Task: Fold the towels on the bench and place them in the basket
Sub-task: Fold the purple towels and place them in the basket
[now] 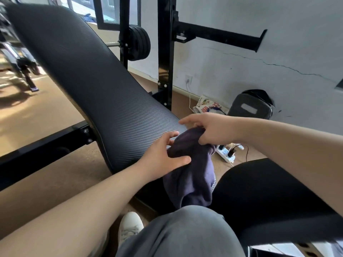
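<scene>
A dark purple towel [193, 173] hangs bunched off the near end of the black ribbed bench pad [89, 78], down toward my knee. My right hand [206, 128] grips the towel's top edge, fingers curled into the cloth. My left hand [167, 154] rests against the towel's left side with its thumb pressed on the fabric and the fingers spread. At the bottom right a light rim with dark slots [304, 247] shows; I cannot tell whether it is the basket.
Black steel rack uprights [165, 52] with a weight plate [139, 43] stand behind the bench. On the floor by the wall lie a grey bag [250, 106], a printed bag [206, 104] and a white power strip [226, 154] with cables. A black seat pad [269, 197] is right of my knee.
</scene>
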A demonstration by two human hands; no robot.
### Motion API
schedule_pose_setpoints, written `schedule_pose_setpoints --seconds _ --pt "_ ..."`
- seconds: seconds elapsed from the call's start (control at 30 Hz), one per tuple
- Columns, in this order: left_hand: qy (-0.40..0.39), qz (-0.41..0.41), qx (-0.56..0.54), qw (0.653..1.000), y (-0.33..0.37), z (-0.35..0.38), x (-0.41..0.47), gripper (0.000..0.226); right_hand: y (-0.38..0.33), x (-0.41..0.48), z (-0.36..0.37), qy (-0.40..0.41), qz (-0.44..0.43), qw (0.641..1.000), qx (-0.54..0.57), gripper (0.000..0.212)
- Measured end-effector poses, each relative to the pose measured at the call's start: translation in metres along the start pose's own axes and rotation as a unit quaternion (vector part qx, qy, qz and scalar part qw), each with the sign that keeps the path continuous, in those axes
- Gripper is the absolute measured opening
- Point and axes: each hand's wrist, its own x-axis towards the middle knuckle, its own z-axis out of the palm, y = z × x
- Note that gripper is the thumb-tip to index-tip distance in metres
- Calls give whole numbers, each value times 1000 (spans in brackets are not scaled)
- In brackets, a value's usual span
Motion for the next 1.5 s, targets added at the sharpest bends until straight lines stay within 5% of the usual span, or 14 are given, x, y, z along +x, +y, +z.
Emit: schedule_pose_setpoints --seconds 0.13,0.27,0.4,0.5,0.57,0.7,0.77,0.87,0.93,1.07,1.17,1.3,1.4,1.5 --pt "8 5 -4 1000 5 1 3 8 -2 -10 -8 42 -23 997 60 73" --pt "118 6 -56 991 15 -6 4 12 -1 -12 -7 -39 17 999 30 66" --pt "205 -83 -169 961 23 -21 9 30 5 -14 3 -194 91 973 -90 13" --pt "202 -134 -238 941 24 -27 12 27 3 -10 5 -134 70 983 -103 7" --pt "176 -110 -204 957 18 -28 10 21 -1 -6 2 -57 38 997 -35 14" --pt "-10 -2 -273 962 13 -16 -5 29 -8 -2 2 54 -2 990 132 30" --pt "-73 37 -222 972 17 -5 -6 56 -10 -1 5 83 -14 974 210 35" --pt "3 69 -35 997 24 5 -1 47 -15 -2 4 95 -20 945 311 31" --pt "69 70 -46 994 27 5 1 32 -16 -3 3 96 -28 933 344 24" --pt "146 42 -195 969 27 1 4 27 -7 -4 9 -27 1 974 227 63" --pt "170 2 -298 939 31 -11 8 33 -6 -6 27 -147 14 984 104 42" --pt "252 -41 -288 923 30 -28 10 22 -13 -4 34 -118 35 989 -76 18" --pt "270 -41 -197 942 21 -33 4 30 -16 -5 24 -112 48 990 -68 19" --pt "221 1 -174 960 17 -29 -3 48 -14 -5 16 -23 35 999 6 6"
